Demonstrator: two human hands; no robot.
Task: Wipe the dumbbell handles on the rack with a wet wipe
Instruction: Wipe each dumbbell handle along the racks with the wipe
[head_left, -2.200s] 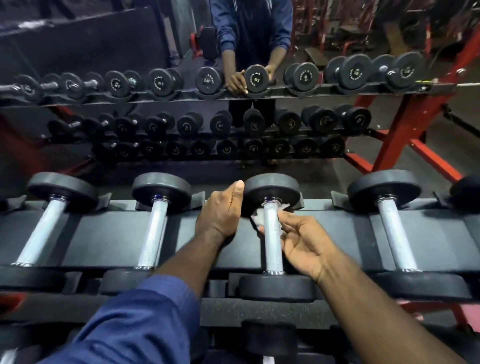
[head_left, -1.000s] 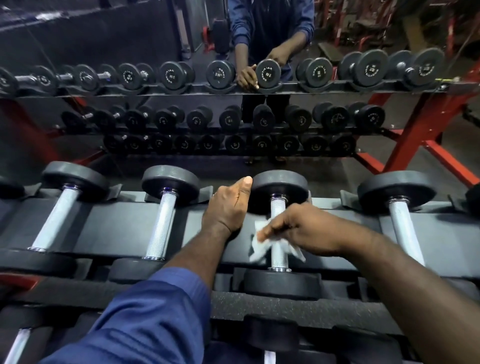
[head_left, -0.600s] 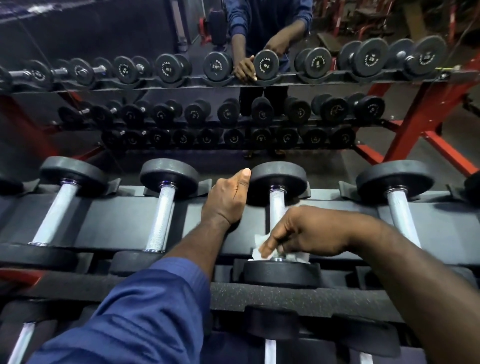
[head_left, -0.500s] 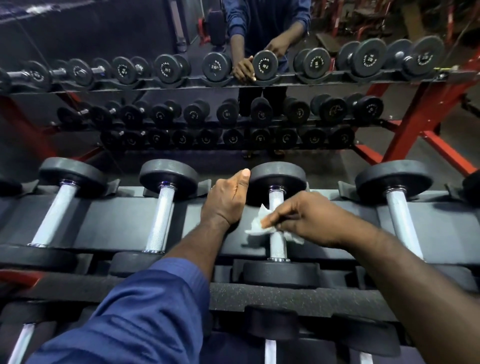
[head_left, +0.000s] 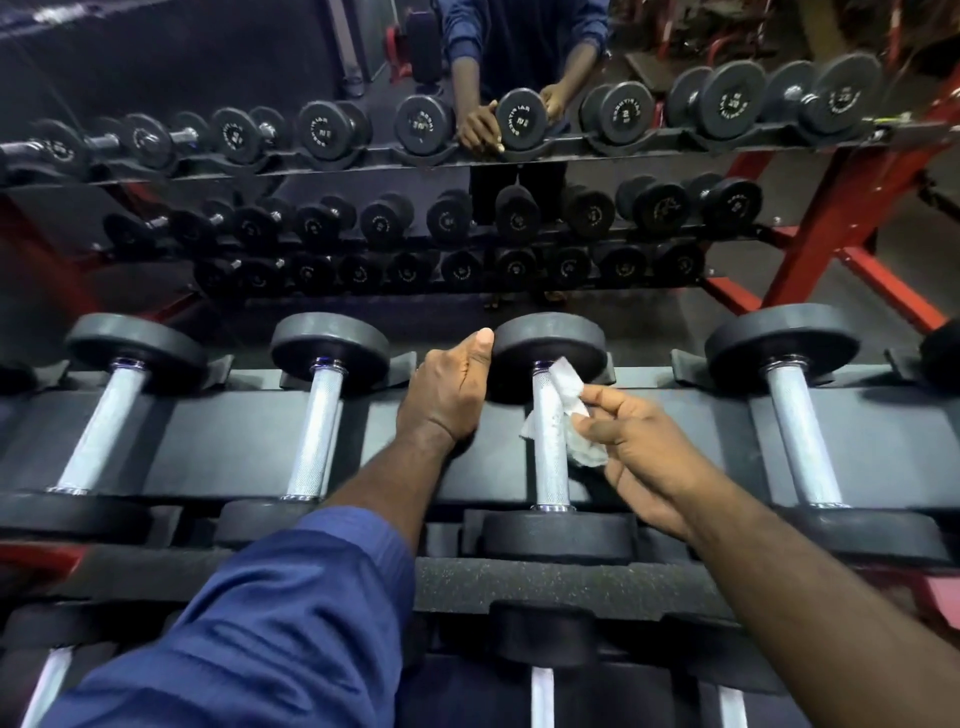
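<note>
Rack panel (head_left: 223, 441) lies open between handles (head_left: 316, 431); heads (head_left: 330, 343) block ends.

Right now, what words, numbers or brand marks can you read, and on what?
End caps of the dumbbells in the mirror: white lettering and numbers, reversed and too blurred to read.
Dumbbell handle and wet wipe: no text shows.

The wipe (head_left: 563, 382) is white. The handle (head_left: 550, 467) is silver with fine cross-hatched knurling. The head (head_left: 550, 343) at its 12 o'clock is matte charcoal. The strip (head_left: 519, 582) at 6 o'clock is black, flecked pale grey. The sleeve (head_left: 291, 623) at 7 o'clock is deep blue. The frame (head_left: 831, 208) at 2 o'clock is red. The far weights (head_left: 522, 122) at 12 o'clock are black with white lettering.
</note>
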